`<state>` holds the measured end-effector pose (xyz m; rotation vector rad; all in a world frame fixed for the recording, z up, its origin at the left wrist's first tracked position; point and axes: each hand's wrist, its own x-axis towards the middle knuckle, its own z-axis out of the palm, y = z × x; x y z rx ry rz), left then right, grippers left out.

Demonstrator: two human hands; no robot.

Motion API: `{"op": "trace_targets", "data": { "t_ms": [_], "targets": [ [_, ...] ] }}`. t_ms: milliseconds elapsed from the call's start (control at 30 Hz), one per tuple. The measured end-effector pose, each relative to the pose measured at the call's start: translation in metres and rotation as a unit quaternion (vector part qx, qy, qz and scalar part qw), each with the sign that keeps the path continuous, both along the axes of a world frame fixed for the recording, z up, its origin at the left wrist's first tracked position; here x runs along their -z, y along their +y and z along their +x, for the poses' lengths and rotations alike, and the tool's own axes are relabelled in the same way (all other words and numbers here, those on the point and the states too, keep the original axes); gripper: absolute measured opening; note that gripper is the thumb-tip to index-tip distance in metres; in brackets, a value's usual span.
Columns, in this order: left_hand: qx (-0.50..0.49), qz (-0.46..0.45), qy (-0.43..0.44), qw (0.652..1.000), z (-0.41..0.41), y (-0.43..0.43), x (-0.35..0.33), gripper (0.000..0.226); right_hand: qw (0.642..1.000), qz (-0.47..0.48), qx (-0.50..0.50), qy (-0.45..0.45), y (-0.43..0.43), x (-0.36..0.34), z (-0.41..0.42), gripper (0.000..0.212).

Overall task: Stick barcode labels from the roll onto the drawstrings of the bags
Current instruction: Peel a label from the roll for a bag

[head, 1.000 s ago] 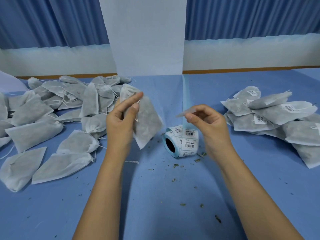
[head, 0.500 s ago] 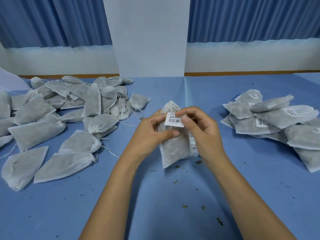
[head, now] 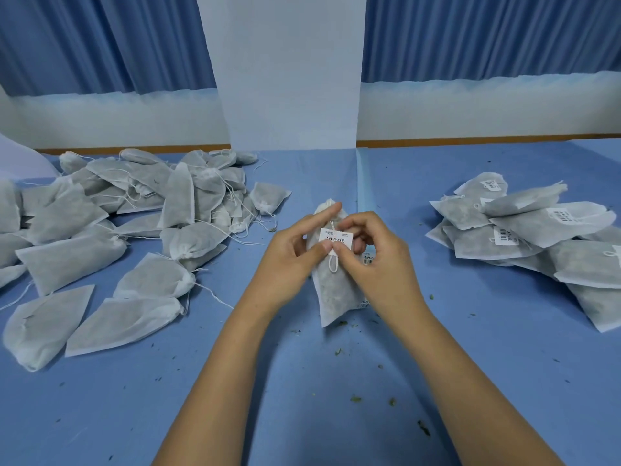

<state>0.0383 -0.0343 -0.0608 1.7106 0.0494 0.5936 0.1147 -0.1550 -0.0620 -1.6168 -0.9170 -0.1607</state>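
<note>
Step in hand: fixing a label (head: 336,237) on the drawstring (head: 332,265) of one bag (head: 336,290), held up off the table (head: 302,415) at centre. Left hand (head: 289,260) grasps the bag, thumb on the label's lower-left corner, index finger straight up along the neck. Right hand (head: 379,267) pinches the label's lower-right edge between thumb and forefinger. The string runs down from the gathered neck, passes behind the label and shows as a small loop below it. Can't tell whether the label is folded shut round the string or only laid on. Next move, my read: press both halves together with the string trapped between, adhesive to adhesive and edges lined up, then drop the bag on the done pile (head: 537,230) at right, where labels show. The pile at left (head: 134,237) shows no labels, strings trailing loose. The roll (head: 368,261) is mostly hidden behind the right hand, only a sliver of barcode showing. Materials: the bags are thin, white, non-woven and semi-sheer, with dark loose fill visible through them. They are flat pouches tapering to a puckered neck, soft and floppy. The string is thin white cord that would slip easily. The label is a small glossy white rectangle with print and is stiffer than the bag. The table has a blue matte cover littered with dry green crumbs (head: 356,398).
</note>
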Motion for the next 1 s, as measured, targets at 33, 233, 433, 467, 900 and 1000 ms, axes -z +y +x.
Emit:
{"op": "trace_targets", "data": {
  "t_ms": [33,233,433,467,900,1000],
  "targets": [
    [-0.003,0.013,-0.004,1.000,0.001,-0.003,0.000,0.051,1.000,0.002,0.025,0.009,0.001,0.001,-0.001,0.023],
    [-0.023,0.034,-0.047,0.998,0.001,-0.019,-0.002,0.062,0.983,-0.017,0.071,0.168,-0.018,0.000,0.011,0.034],
    [-0.140,0.016,0.016,0.990,0.029,-0.062,-0.006,0.029,0.958,0.121,0.017,0.261,-0.057,-0.003,0.013,0.011],
    [-0.154,0.031,0.036,0.987,0.034,-0.070,-0.008,0.007,0.959,0.127,0.033,0.250,-0.065,-0.005,0.016,0.011],
    [-0.071,-0.005,0.168,0.983,0.084,-0.178,-0.011,0.027,0.936,0.117,0.068,0.325,-0.170,0.001,0.052,0.014],
    [-0.083,-0.008,0.170,0.982,0.097,-0.189,-0.011,0.022,0.934,0.000,0.004,0.356,-0.194,0.006,0.059,0.018]
  ]
}}
